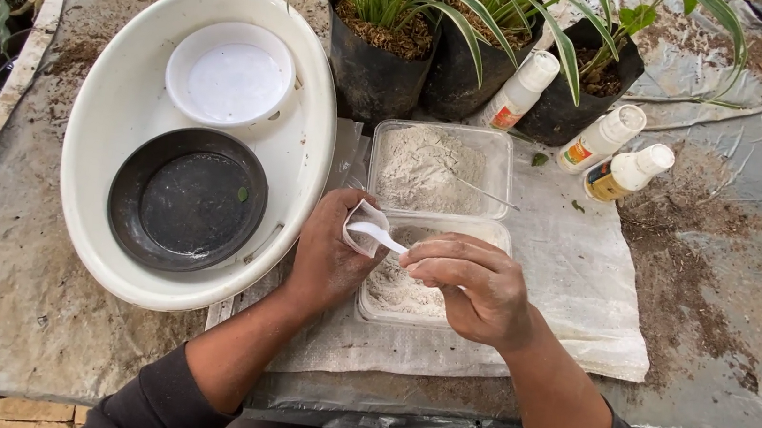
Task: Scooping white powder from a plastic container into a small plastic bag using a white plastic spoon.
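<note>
White plastic spoon (377, 233) pinched in right hand (477, 288) fingers, its bowl tipped into small clear plastic pouch (363, 226). Left hand (327, 257) fingers closed on pouch, held over near clear plastic tub of pale grey powder (397, 289). Second powder tub (438, 166) just behind. Large white oval basin (112, 120) left.

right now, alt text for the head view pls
The left hand holds a small white packet open while the right hand tips a white spoon into it, above a clear tub of pale powder. A white oval basin sits left, potted plants behind.
</note>
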